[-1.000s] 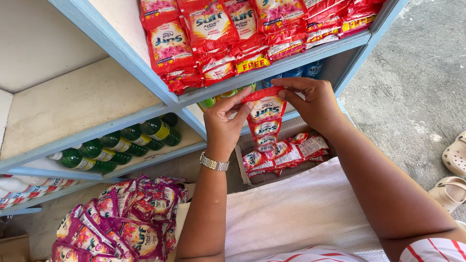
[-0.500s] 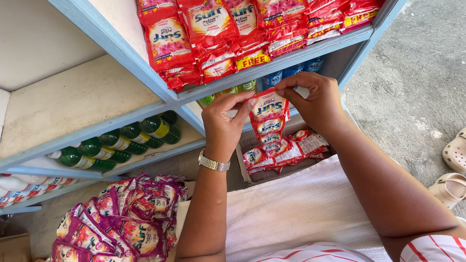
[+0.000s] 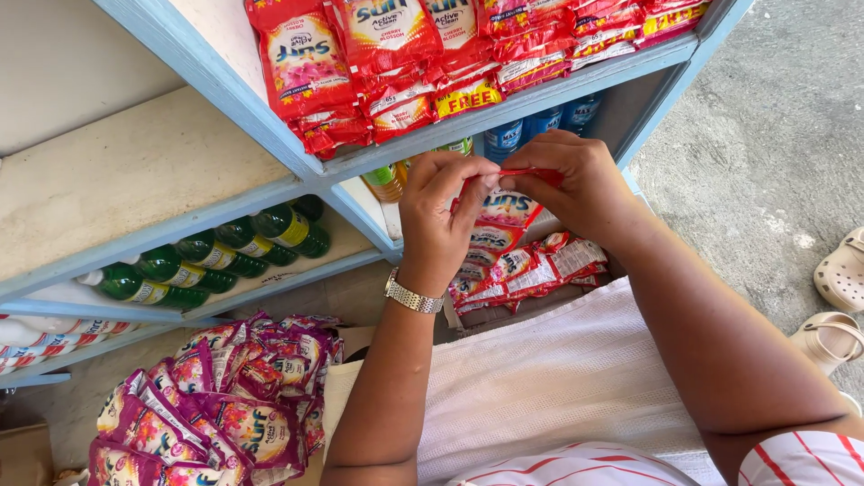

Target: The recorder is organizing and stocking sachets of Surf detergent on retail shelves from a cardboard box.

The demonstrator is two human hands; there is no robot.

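A strip of red detergent sachets point(image 3: 504, 225) hangs from both my hands in front of a blue shelf point(image 3: 504, 112). My left hand point(image 3: 441, 211), with a metal watch at the wrist, pinches the strip's top edge from the left. My right hand point(image 3: 576, 184) pinches the same top edge from the right. The lower sachets trail down onto a loose heap of red sachets point(image 3: 540, 270) below, above a white towel point(image 3: 558, 378) on my lap.
More red sachets point(image 3: 396, 54) hang over the upper shelf. Green bottles point(image 3: 216, 252) lie on a lower shelf, with blue bottles point(image 3: 540, 121) behind my hands. Pink sachets point(image 3: 207, 405) are piled at bottom left. Beige sandals point(image 3: 841, 270) sit on the concrete floor at right.
Both hands have risen slightly toward the shelf edge with the strip, and the fingers have closed tighter together on its top edge.
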